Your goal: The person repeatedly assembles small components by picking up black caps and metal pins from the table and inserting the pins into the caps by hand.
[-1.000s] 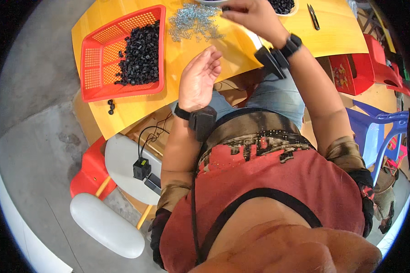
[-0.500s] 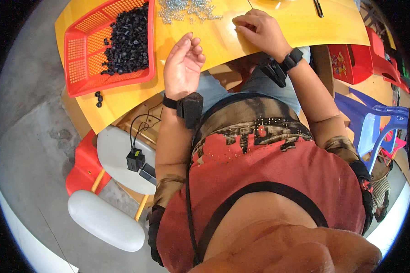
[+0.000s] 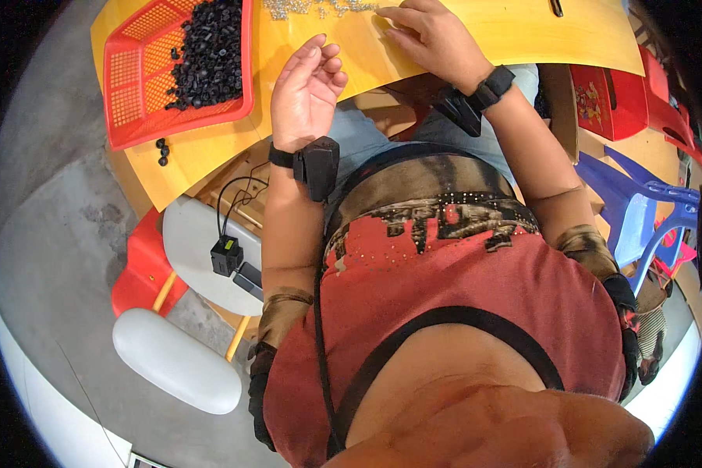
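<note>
My left hand [image 3: 306, 97] is held palm up over the near edge of the yellow table [image 3: 515, 35], between the basket and my right hand. Its fingers are curled, with thumb and index tips together; anything between them is too small to make out. My right hand [image 3: 441, 47] reaches over the tabletop, palm down. Its index finger and thumb are apart, the fingertip at the right end of a scatter of small silvery metal pieces, perhaps screws [image 3: 288, 8]. Left of my hands, a red plastic basket [image 3: 249, 66] holds a heap of small black plastic parts [image 3: 210, 58].
Several loose black parts [image 3: 162, 152] lie by the basket's near corner. A black pen-like object [image 3: 556, 8] is at the far right. A grey-white seat [image 3: 199, 234] with a black cabled device [image 3: 226, 256] stands at lower left; a blue plastic chair [image 3: 632, 203] stands right.
My right hand has moved left and away from me to the silvery pieces, its thumb and index finger spreading. The left hand stays curled. The whole view has shifted slightly.
</note>
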The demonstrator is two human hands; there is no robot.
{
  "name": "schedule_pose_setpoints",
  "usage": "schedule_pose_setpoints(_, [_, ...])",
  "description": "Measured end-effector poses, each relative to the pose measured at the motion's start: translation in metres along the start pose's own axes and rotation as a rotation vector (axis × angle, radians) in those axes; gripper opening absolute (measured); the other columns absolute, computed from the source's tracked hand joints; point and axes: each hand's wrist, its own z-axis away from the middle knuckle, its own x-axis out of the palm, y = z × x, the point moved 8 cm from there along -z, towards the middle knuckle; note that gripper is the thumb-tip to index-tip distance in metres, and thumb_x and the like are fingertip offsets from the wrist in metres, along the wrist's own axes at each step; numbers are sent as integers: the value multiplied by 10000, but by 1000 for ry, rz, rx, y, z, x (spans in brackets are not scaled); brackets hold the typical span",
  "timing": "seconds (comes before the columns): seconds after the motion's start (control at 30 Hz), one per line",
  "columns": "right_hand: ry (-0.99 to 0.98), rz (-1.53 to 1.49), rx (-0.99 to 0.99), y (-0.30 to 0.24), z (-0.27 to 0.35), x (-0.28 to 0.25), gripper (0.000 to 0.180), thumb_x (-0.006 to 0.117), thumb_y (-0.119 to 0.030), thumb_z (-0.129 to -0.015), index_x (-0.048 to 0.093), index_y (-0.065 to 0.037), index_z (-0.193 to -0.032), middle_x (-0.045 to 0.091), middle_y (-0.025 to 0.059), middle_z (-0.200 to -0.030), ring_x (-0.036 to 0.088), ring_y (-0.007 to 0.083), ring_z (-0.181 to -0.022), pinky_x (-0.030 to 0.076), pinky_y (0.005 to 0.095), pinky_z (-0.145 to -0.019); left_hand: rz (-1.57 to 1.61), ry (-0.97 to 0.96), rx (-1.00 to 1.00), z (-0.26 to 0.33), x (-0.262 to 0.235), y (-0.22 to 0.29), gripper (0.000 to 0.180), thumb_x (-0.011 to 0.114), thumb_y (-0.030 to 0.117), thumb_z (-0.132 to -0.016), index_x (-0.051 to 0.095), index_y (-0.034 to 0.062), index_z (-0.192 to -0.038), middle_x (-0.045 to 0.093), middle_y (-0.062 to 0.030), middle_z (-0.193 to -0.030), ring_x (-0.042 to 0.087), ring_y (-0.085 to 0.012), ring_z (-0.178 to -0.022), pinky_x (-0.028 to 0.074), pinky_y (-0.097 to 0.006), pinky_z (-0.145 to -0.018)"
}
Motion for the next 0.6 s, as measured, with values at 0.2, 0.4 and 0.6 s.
schedule_pose_setpoints(0.2, [-52, 122, 23, -4, -9, 7, 247, 627, -151, -787, 604, -7, -986, 539, 154, -806, 526, 331, -808, 445, 396, -726, 8, -32, 1, 1, 3, -2, 203, 547, 120, -906, 580, 29, -1084, 629, -88, -954, 580, -139, -813, 494, -287, -720])
schedule_pose_setpoints(0.4, [-110, 133, -2, -21, -11, 10, 276, 622, -162, -793, 583, -5, -1016, 516, 159, -925, 489, 325, -909, 427, 389, -795, 29, -64, 8, 1, 5, -2, 201, 532, 106, -913, 578, 25, -1090, 628, -92, -953, 582, -146, -820, 497, -291, -727])
schedule_pose_setpoints(0.6, [-82, 145, -75, -23, -16, 10, 293, 621, -168, -784, 572, 21, -1003, 512, 166, -940, 479, 332, -916, 418, 387, -812, 42, -96, -6, 3, 13, -7, 202, 532, 107, -914, 579, 26, -1093, 629, -92, -957, 585, -147, -825, 497, -288, -732])
